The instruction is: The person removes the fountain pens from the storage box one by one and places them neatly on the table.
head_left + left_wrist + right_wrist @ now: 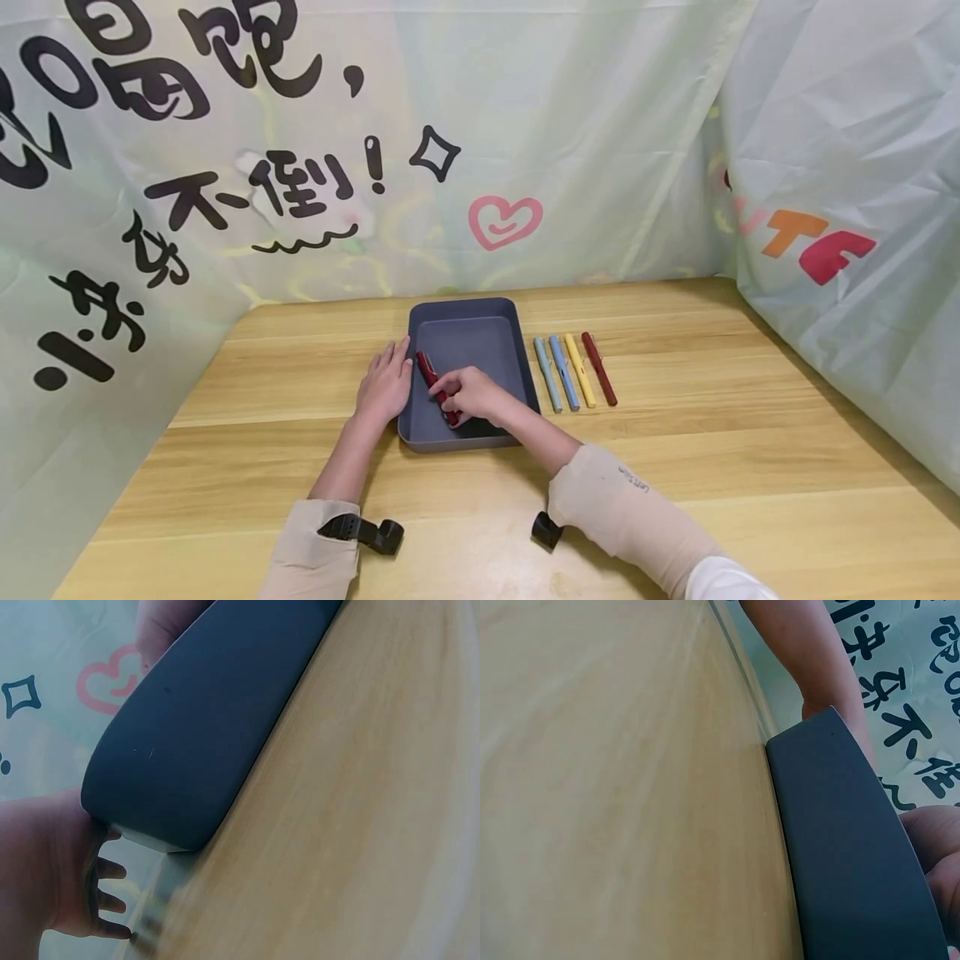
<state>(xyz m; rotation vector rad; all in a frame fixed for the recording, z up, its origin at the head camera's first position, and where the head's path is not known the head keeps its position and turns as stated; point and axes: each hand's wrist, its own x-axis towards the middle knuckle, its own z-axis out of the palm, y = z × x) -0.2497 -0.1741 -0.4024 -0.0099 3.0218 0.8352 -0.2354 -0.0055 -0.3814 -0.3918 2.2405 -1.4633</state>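
Observation:
A dark grey rectangular tray [468, 310] lies on the table, and a dark red pen [425, 365] slants along its left part. My right hand [472, 394] reaches in over the tray's near right edge and pinches the lower part of this pen, covering some of it. Against the tray's left side rests my left hand [386, 383], fingers straight. In the left wrist view, the left hand [60, 870] shows beside the tray's outer wall [187, 727]. In the right wrist view, the tray wall [847, 847] hides most of the right hand [937, 847].
Right of the tray several pens lie side by side: a grey-green pen [547, 375], a blue pen [564, 373], a yellow pen [581, 371] and another dark red pen [599, 369]. Printed cloth [600, 167] hangs behind and beside the wooden table [750, 417].

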